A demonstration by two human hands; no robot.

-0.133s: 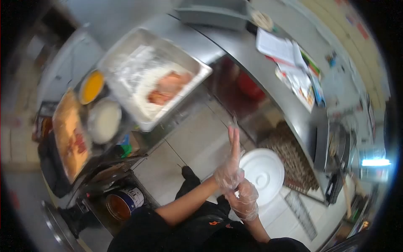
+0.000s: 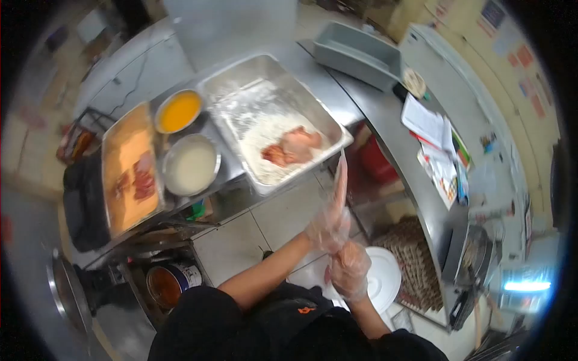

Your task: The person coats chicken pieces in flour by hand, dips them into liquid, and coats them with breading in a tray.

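Note:
My left hand [image 2: 330, 221], in a clear plastic glove, is raised over the floor with its fingers stretched out and pressed flat, pointing up toward the metal tray. Just below it, my right hand [image 2: 350, 263], also gloved in clear plastic, is closed at the heel of the left hand, apparently on the loose edge of the plastic glove [image 2: 328, 240]. The exact grip is partly hidden. Nearest beyond the fingertips is a deep metal tray [image 2: 265, 186] of white flour [image 2: 256, 141] with pieces of raw meat [image 2: 293, 146] lying in it.
Left of the tray stand a bowl of yellow liquid [image 2: 179, 112], a bowl of whitish liquid [image 2: 191, 165] and a tray of orange crumbs [image 2: 129, 198] with meat. A grey bin [image 2: 355, 57] and papers [image 2: 430, 126] lie on the right counter. Below are stacked egg trays [image 2: 409, 259] and a white lid [image 2: 382, 280].
The view has shifted, so the trays and bowls appear farther right and lower. Both hands stay together, the left one's fingers still outstretched.

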